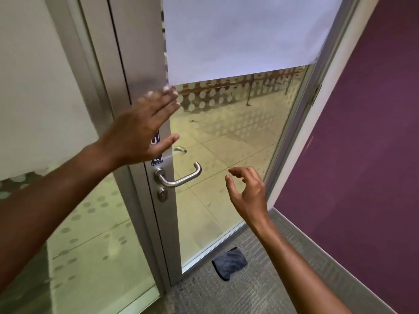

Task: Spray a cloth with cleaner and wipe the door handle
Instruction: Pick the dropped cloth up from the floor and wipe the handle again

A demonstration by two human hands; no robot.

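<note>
A brushed steel lever door handle (181,177) sticks out from the metal frame of a glass door (226,155), with a round lock cylinder (162,194) below it. My left hand (142,130) is flat and open against the door frame above the handle, fingers spread. My right hand (247,193) hovers to the right of the handle, fingers loosely curled and apart, holding nothing and not touching the handle. A dark grey cloth (229,262) lies crumpled on the carpet at the foot of the door. No spray bottle is in view.
A white sheet of paper (238,35) covers the upper glass. A purple wall (362,132) runs along the right side. Grey carpet (260,291) covers the floor. A fixed glass panel (90,234) with frosted dots stands left of the door.
</note>
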